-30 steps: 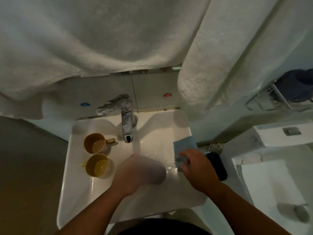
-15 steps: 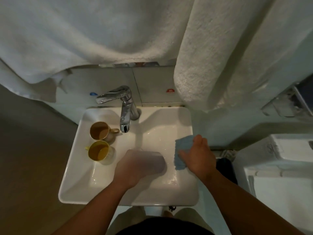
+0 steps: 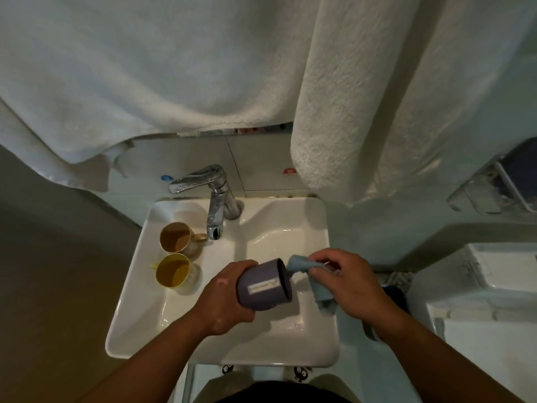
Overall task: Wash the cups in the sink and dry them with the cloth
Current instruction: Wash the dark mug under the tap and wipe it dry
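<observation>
Over the white sink [image 3: 139, 315], my left hand [image 3: 223, 298] grips a purple cup [image 3: 263, 286] on its side, mouth turned right, a white label facing up. My right hand [image 3: 348, 283] holds a light blue cloth [image 3: 302, 264], one bunched end pushed against the cup's rim; the rest of the cloth hangs below the hand. Two other cups stand upright on the sink's left ledge: a tan one with a handle [image 3: 175, 238] and a yellow one [image 3: 173, 273].
A chrome faucet [image 3: 215, 205] stands at the sink's back with no water running. Large white towels [image 3: 174, 68] hang overhead, low above the faucet. To the right stand a white toilet tank [image 3: 494, 286] and a wall holder [image 3: 494, 184].
My left hand has lifted the purple cup and turned it onto its side. My right hand has picked the blue cloth off the sink's right edge and brought it to the cup's mouth.
</observation>
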A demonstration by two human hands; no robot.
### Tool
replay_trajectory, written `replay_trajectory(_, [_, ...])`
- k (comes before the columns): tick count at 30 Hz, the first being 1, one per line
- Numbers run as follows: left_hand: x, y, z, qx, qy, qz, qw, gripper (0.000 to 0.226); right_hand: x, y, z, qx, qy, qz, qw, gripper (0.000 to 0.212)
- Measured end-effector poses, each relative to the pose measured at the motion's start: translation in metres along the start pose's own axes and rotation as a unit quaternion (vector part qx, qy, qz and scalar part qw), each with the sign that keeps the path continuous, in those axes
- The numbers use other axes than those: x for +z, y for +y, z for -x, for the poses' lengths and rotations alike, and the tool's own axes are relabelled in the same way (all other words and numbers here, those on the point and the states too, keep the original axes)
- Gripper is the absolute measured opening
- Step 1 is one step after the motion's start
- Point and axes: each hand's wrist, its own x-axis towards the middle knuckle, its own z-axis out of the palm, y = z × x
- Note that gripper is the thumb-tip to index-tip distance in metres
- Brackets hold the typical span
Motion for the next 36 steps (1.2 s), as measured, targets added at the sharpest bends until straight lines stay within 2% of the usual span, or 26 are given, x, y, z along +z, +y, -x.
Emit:
replay_trajectory(2, [-0.003, 0.002, 0.000, 0.006, 0.001, 0.016, 1.000, 0.092, 0.003, -0.015, 0.003, -0.018, -0.013, -0.012, 1.000, 0.010])
replay_trajectory(6, [-0.007, 0.008, 0.001, 0.026, -0.018, 0.018, 0.999, 0.095, 0.031, -0.036, 0.013, -0.014, 0.029, -0.080, 0.996, 0.012])
replay_trajectory(8, [-0.012, 0.010, 0.001, 0.032, -0.018, 0.024, 0.999, 0.094, 0.042, -0.038, 0.017, -0.027, -0.012, -0.085, 0.996, 0.014])
replay_trajectory(10, [-0.019, 0.009, 0.001, 0.033, -0.015, 0.028, 0.999, 0.094, 0.042, -0.035, 0.018, -0.084, -0.093, 0.007, 0.992, 0.034])
replay_trajectory(12, [-0.026, 0.009, 0.002, 0.036, -0.020, 0.025, 0.999, 0.095, 0.036, -0.029, 0.020, -0.138, -0.170, 0.160, 0.963, 0.055])
replay_trajectory(15, [-0.032, 0.012, 0.001, 0.034, -0.020, 0.032, 0.999, 0.094, 0.034, -0.018, 0.022, -0.253, -0.148, 0.283, 0.913, 0.061])
replay_trajectory(18, [-0.034, 0.013, 0.001, 0.043, -0.021, 0.032, 0.998, 0.094, 0.040, -0.016, 0.018, -0.277, -0.118, 0.241, 0.923, 0.051])
replay_trajectory(22, [-0.035, 0.008, 0.005, 0.050, -0.020, 0.018, 0.998, 0.093, 0.041, -0.027, 0.014, -0.188, -0.153, 0.074, 0.967, 0.050])
replay_trajectory(26, [-0.034, 0.007, 0.009, 0.067, 0.003, 0.019, 0.998, 0.093, 0.042, -0.031, 0.014, -0.121, -0.055, 0.016, 0.991, 0.037])
replay_trajectory(32, [-0.038, 0.011, 0.007, 0.079, 0.001, 0.022, 0.997, 0.092, 0.058, -0.035, 0.027, -0.141, -0.025, 0.139, 0.980, 0.032])
replay_trajectory(34, [-0.039, 0.011, 0.007, 0.086, 0.001, 0.013, 0.996, 0.092, 0.057, -0.036, 0.027, -0.136, -0.030, 0.132, 0.981, 0.034])
replay_trajectory(36, [-0.038, 0.012, 0.008, 0.093, -0.002, 0.003, 0.996, 0.093, 0.054, -0.040, 0.025, -0.098, -0.024, 0.072, 0.992, 0.030])
